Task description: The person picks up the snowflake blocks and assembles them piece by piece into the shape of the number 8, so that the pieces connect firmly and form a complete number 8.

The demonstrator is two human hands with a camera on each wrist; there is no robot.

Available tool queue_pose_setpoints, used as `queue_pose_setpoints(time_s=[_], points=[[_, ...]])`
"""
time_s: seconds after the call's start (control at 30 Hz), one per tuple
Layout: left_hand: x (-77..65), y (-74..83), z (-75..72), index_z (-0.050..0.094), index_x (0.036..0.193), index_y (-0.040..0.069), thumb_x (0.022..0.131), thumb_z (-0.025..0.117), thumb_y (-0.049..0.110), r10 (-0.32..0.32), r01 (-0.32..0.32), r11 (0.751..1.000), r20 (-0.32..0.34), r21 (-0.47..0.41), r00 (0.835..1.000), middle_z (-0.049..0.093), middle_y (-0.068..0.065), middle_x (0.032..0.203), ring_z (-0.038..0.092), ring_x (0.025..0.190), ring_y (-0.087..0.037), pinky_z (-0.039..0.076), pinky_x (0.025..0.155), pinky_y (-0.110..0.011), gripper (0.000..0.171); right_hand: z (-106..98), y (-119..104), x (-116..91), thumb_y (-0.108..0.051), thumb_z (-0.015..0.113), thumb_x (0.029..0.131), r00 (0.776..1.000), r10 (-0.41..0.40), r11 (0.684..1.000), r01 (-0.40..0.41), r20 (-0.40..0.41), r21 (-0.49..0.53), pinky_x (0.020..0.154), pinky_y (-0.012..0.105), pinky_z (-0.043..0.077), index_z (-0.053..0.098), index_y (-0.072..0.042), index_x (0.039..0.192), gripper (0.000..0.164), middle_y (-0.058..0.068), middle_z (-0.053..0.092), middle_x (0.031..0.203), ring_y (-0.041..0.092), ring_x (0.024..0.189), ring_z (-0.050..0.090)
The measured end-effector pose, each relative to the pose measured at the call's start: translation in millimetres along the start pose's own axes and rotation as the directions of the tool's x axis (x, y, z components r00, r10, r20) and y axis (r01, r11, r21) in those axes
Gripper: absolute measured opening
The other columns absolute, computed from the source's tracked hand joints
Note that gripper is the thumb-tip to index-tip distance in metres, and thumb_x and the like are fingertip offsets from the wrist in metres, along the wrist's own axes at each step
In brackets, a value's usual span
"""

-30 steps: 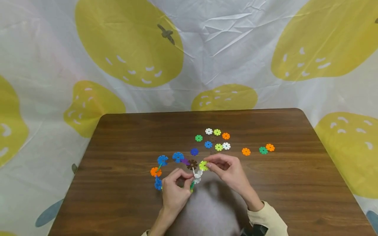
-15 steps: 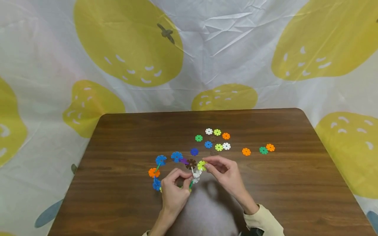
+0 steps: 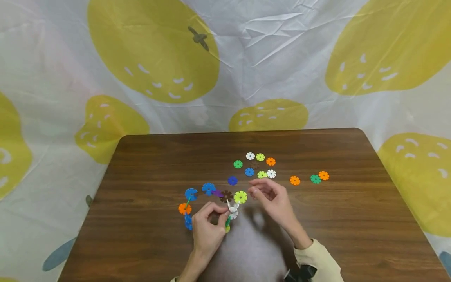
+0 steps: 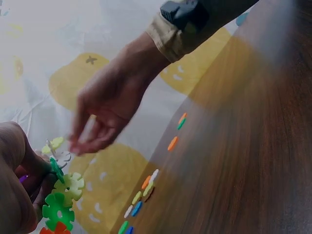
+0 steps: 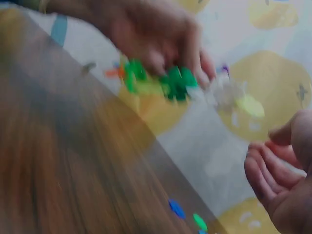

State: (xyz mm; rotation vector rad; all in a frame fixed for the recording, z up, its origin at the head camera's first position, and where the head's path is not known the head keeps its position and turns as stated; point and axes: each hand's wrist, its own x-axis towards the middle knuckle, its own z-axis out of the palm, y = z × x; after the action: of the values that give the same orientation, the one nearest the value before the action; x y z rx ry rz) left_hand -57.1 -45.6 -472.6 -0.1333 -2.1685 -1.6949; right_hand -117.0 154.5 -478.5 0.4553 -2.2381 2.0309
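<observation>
My left hand [image 3: 209, 227] grips a linked loop of slotted plastic discs by its white discs [image 3: 233, 211]. The loop runs through a brown disc [image 3: 226, 196], a purple one, blue discs [image 3: 208, 189] and an orange disc [image 3: 184, 208]. In the left wrist view, green discs [image 4: 58, 211] and a pale yellow disc [image 4: 69, 186] hang below the fingers. A yellow-green disc [image 3: 240, 197] is attached to the white part, at the loop's right side. My right hand [image 3: 276, 201] is just right of that disc, apart from it, with loosely curled fingers and nothing in them.
Several loose discs lie on the brown wooden table [image 3: 141, 164] beyond the hands, among them a dark blue disc [image 3: 232, 180] and a green disc [image 3: 237, 164]. Farther right are an orange disc [image 3: 294, 180] and a touching green-orange pair. A fruit-patterned cloth [image 3: 229, 58] hangs behind the table.
My right hand has let go of the yellow-green disc and drawn back a little to the right. The disc stays on the chain. My left hand keeps its grip.
</observation>
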Motion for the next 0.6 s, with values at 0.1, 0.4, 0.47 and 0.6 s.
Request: queue_pose_setpoints(time_s=[0.1,0.4,0.47,0.6], points=[[0.3,-0.2,-1.4,0.072,0.075,0.006,0.073,0.074,-0.016,0.003,-0.003,1.000,-0.005,-0.001,1.000,0.072,-0.011,0.076,0.071,0.067,-0.017,0.061,0.064,-0.022,0.022,-14,14,13,0.001,0.069,0.093,0.992,0.068,0.979,-0.086,-0.103,-0.185,0.071,0.020,0.059,0.069,0.004,0.111,0.018,0.023,0.072,0.097,0.017,0.081,0.070],[0.1,0.1,-2.7,0.072,0.074,0.005,0.073,0.074,-0.016,0.028,-0.028,1.000,-0.023,0.000,0.999,0.071,-0.010,0.075,0.071,0.066,-0.017,0.060,0.063,-0.021,0.021,-48,55,40,-0.007,0.069,0.090,0.970,0.190,0.771,-0.244,-0.153,-0.588,0.079,0.043,0.056,0.063,0.005,0.126,0.039,0.024,0.057,0.107,0.032,0.087,0.067],[0.2,0.3,-2.7,0.072,0.074,0.004,0.072,0.074,-0.017,0.026,-0.026,1.000,-0.025,-0.003,0.999,0.071,-0.011,0.075,0.071,0.066,-0.017,0.060,0.063,-0.021,0.021,-50,61,43,-0.009,0.069,0.091,0.966,0.214,0.747,-0.256,-0.143,-0.613,0.080,0.044,0.055,0.062,0.005,0.128,0.041,0.025,0.056,0.109,0.032,0.089,0.065],[0.5,0.6,-2.7,0.071,0.074,0.004,0.072,0.072,-0.017,0.012,-0.013,1.000,-0.021,-0.010,1.000,0.071,-0.014,0.076,0.071,0.067,-0.017,0.061,0.063,-0.022,0.021,-50,72,46,-0.011,0.070,0.090,0.962,0.226,0.721,-0.270,-0.152,-0.638,0.082,0.044,0.053,0.062,0.004,0.130,0.043,0.025,0.056,0.110,0.034,0.097,0.060]])
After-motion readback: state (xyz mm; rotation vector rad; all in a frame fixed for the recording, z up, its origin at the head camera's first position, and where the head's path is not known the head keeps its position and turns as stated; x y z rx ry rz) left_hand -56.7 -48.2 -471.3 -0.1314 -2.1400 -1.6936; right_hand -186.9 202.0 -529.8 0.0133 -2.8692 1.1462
